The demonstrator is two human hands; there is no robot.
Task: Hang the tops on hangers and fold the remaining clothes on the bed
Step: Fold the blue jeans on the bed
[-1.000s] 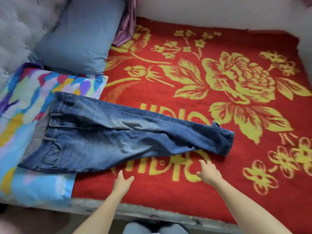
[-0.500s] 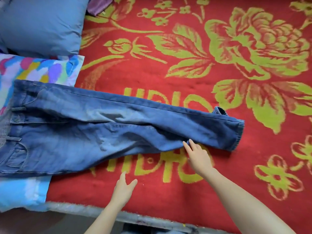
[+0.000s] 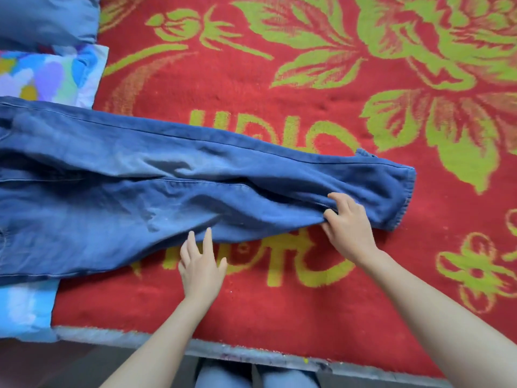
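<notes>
Here, a pair of jeans point(image 3: 140, 191) in blue denim lies flat across the bed point(image 3: 251, 350), one leg stacked on the other, running from the left edge of the view, where the waist end is cut off, to the hems at the right. The denim is rumpled along the middle seam. The right hand point(image 3: 349, 228) is on the lower edge of the legs, close to the hems: its fingers curl over the top of the fabric and the thumb side tucks at the edge, so its grip is closed on a bunched fold of denim there. The left hand point(image 3: 201, 264) lies further left, palm down on the red blanket point(image 3: 279, 79), with fingers straight and slightly spread; its fingertips reach the lower edge of the jeans around the knee, and its grip is slack, with nothing taken up. The blanket carries a large yellow-green flower pattern and covers most of the bed. Under the upper part of the jeans, at the left, lies a multicoloured cloth point(image 3: 50, 74), which shows both above and below the denim. A blue pillow point(image 3: 42, 18) sits in the top left corner, just beyond that cloth. At the bottom, below the bed's grey edge, the person's knees point(image 3: 251, 378) show in light blue fabric.
</notes>
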